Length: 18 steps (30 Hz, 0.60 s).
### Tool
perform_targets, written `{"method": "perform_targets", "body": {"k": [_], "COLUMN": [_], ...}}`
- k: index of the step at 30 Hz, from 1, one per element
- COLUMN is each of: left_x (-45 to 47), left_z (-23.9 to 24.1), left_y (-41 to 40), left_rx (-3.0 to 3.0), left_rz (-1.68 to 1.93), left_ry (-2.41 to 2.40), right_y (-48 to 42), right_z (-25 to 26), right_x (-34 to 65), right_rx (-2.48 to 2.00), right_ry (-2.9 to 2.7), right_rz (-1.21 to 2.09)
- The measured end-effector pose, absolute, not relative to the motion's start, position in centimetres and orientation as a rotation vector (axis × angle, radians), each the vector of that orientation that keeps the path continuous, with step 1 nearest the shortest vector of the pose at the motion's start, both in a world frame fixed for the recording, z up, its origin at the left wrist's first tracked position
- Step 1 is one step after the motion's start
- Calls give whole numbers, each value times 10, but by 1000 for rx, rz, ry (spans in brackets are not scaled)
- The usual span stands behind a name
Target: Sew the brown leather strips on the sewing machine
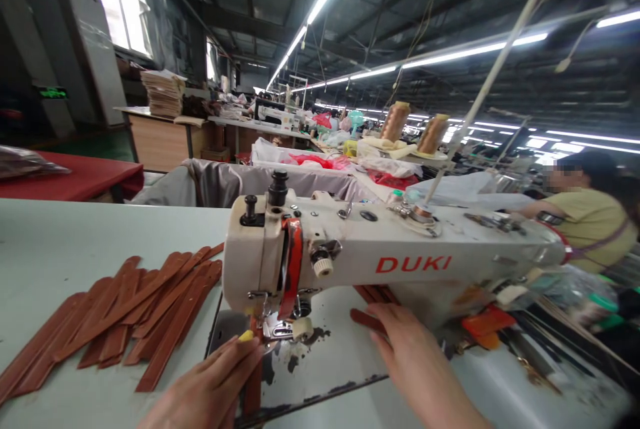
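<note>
Looks like I'm feeding a brown strip (253, 385) through the sewing machine (350, 242), left grip (215, 375) bunched narrow on it, right grip (407, 349) pinching another strip (367, 319) beside the machine's arm (next move calls for guiding straight, I'd guess).

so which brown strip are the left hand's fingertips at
The strip beside the metal foot; others lie in the left pile or by the right hand.
</note>
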<state>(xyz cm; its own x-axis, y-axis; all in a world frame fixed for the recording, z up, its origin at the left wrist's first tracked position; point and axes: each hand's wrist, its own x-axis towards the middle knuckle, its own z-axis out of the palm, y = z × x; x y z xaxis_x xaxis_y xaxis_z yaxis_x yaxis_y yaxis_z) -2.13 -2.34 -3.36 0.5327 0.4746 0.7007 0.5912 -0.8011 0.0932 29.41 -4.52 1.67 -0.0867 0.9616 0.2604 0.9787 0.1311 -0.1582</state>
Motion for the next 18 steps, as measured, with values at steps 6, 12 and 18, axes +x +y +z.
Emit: {"method": "perform_targets", "body": {"k": [6,12,18], "left_x": [-19,-14,-16], "left_z": [-5,9,-12], "left_y": [-32,-35,-31], "left_rx": [-2544,-2530,-2570], "left_rz": [-823,-676,-921], "left_ry": [-798,-859,-830], "right_y": [-25,-28,-38], "right_z": [23,24,40], "right_x": [316,308,302], "right_rx": [-2072,-1898,-1505], "right_ry": [-2144,-2270,-2269], "right_rz": [355,172,-111]}}
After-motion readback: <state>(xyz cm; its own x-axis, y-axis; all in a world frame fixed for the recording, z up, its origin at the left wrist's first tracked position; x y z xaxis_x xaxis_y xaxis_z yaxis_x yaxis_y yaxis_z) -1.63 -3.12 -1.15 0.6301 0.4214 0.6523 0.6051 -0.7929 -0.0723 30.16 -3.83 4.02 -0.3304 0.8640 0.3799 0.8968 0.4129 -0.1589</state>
